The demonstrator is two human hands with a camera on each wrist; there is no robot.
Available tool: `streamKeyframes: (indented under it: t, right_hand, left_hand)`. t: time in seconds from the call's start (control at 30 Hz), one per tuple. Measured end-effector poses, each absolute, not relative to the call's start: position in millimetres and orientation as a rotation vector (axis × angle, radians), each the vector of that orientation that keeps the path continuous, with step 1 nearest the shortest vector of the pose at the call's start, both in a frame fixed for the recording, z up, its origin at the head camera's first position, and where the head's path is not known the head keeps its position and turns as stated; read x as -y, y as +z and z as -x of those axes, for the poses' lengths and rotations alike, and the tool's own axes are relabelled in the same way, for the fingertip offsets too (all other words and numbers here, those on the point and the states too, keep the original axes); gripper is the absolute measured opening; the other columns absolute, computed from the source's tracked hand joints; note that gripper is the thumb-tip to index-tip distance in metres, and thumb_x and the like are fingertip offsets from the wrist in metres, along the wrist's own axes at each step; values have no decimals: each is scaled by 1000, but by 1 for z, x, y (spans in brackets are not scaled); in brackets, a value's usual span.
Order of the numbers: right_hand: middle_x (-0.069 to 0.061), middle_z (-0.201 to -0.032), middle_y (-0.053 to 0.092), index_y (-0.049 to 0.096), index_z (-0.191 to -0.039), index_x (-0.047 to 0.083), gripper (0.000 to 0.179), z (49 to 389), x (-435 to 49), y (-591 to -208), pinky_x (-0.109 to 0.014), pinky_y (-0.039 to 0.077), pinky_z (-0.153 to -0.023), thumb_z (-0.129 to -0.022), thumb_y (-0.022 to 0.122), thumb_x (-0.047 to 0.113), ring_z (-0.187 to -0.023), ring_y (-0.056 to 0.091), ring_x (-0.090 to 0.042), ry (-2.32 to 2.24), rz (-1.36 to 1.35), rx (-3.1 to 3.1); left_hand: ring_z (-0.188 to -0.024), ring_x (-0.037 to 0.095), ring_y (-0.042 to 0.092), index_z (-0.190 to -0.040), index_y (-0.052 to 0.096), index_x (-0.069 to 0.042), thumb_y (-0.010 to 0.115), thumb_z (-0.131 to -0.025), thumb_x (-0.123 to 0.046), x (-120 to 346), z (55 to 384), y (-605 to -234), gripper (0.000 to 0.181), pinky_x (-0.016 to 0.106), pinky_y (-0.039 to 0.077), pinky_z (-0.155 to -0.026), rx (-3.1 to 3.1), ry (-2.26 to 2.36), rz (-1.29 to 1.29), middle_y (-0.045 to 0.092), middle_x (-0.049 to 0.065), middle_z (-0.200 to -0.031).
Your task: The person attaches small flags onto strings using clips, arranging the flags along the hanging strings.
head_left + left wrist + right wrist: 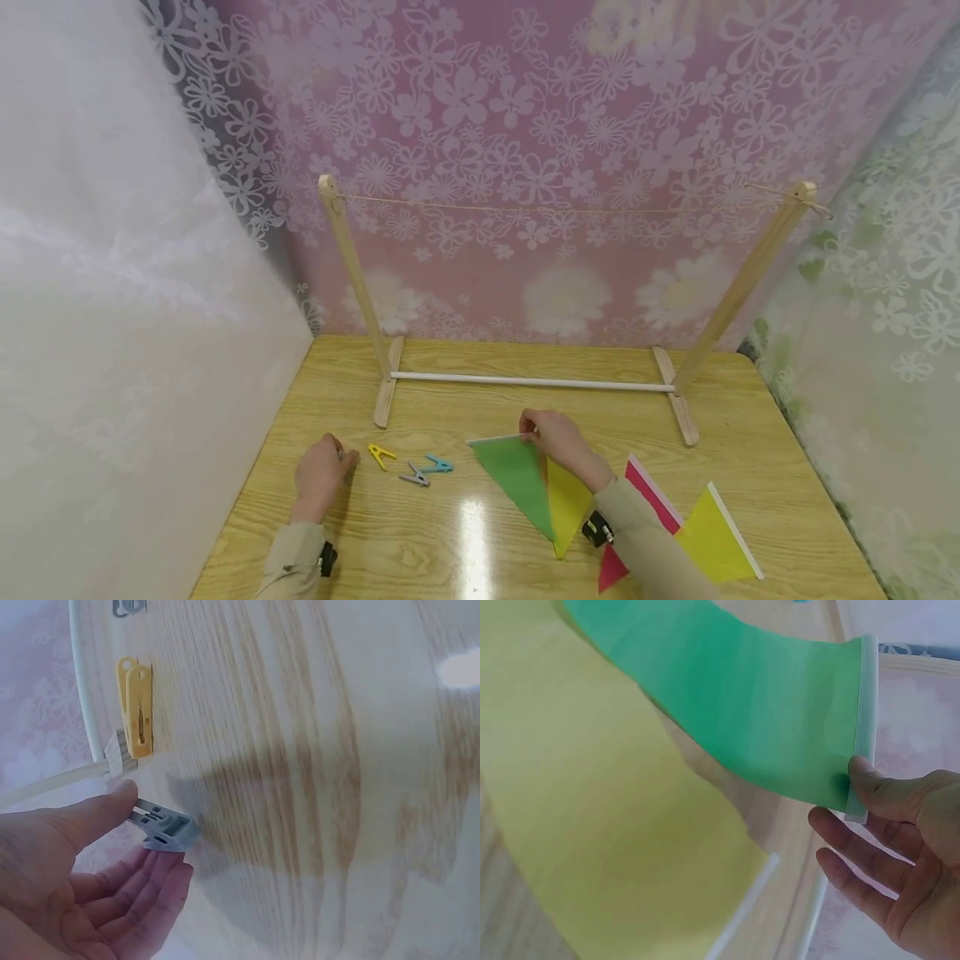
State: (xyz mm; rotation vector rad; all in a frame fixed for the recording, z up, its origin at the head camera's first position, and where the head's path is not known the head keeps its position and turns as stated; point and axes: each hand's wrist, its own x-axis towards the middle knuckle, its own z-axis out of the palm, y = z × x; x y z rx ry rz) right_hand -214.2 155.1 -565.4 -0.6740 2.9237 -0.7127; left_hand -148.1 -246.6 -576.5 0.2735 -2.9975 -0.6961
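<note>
Between thumb and fingers my left hand pinches a grey clothespin; in the head view the left hand is at the table's left side. A yellow clothespin, a blue one and another grey one lie to its right. My right hand pinches the white-edged top corner of a green triangular flag, lifted in the right wrist view. A yellow flag lies just beneath and beside it, partly covered by the right arm.
A wooden stand with a left post, a right post and a white crossbar stands at the table's back. A thin string spans the post tops. A red flag and another yellow flag lie at the right.
</note>
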Motion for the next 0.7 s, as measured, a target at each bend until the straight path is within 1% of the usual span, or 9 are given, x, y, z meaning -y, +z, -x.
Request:
streamKeyframes:
  t: [0.17,0.27,0.4,0.5,0.6,0.7]
  right_hand:
    - [5,-80,68,66,-83,17,14,219,-155,-555,-30,53,-64,-89,77,11,-72,63,-12,-826,627,-2906]
    - [4,-80,69,68,-84,16,12,222,-156,-550,-29,54,-63,-89,77,11,-70,64,-12,-893,607,-2904]
    - [4,-81,69,69,-86,16,10,224,-158,-542,-25,53,-60,-90,77,12,-66,64,-10,-951,617,-2900]
    - [5,-82,69,70,-88,16,7,226,-158,-536,-24,52,-59,-91,76,14,-65,63,-9,-1004,632,-2887]
    - [5,-83,70,70,-90,15,5,227,-157,-528,-23,53,-60,-91,76,16,-66,64,-9,-1043,656,-2888]
    - [4,-84,71,71,-92,15,5,229,-155,-520,-23,53,-60,-92,75,17,-66,65,-11,-1072,687,-2892]
  left_hand:
    - [-62,25,64,-94,66,9,77,-92,-21,246,151,-576,32,43,55,-56,2953,-678,-212,68,18,-78]
    - [-59,22,62,-95,68,8,79,-91,-21,244,155,-572,31,39,54,-53,2913,-671,-165,68,15,-78]
    - [-56,17,57,-98,69,7,78,-91,-22,239,161,-563,32,34,49,-48,2886,-685,-115,66,12,-77]
    - [-56,17,58,-100,69,7,78,-92,-22,236,166,-555,31,33,48,-48,2876,-706,-90,67,12,-79]
    - [-60,18,63,-103,70,6,77,-93,-22,232,172,-548,30,34,51,-51,2872,-769,-76,70,12,-81]
    - [-69,23,68,-106,69,5,75,-94,-22,230,178,-540,31,39,56,-59,2874,-853,-71,72,12,-86]
